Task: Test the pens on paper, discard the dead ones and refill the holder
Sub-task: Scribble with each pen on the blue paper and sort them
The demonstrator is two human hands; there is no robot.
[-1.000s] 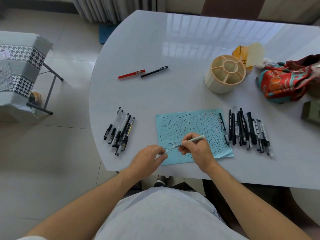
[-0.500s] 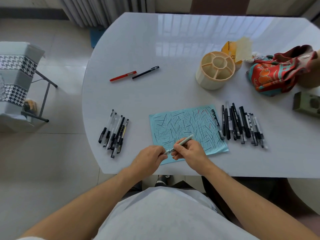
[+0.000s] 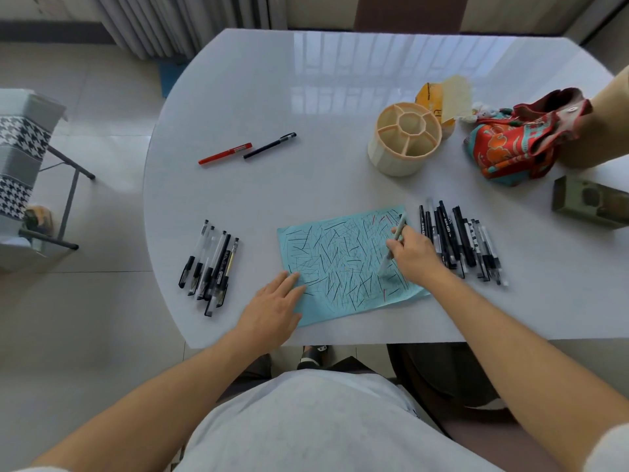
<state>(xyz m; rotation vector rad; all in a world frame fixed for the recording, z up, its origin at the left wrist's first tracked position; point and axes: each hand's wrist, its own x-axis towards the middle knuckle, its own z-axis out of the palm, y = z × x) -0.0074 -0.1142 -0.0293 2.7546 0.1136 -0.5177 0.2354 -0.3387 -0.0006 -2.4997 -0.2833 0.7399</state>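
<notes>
While both hands were close together on the pen point(image 3: 394, 242) a moment ago, the left hand point(image 3: 272, 306) now lies flat on the blue paper point(image 3: 343, 264) and the right hand point(image 3: 413, 255) pinches the pen with its tip down on the sheet. That looks like a new pen being tried. The pen holder point(image 3: 403, 141) stands empty, so filling it comes later.

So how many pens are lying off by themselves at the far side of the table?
2: a red pen and a dark pen, end to end beyond the paper, far left of the holder. None look hidden there.
</notes>
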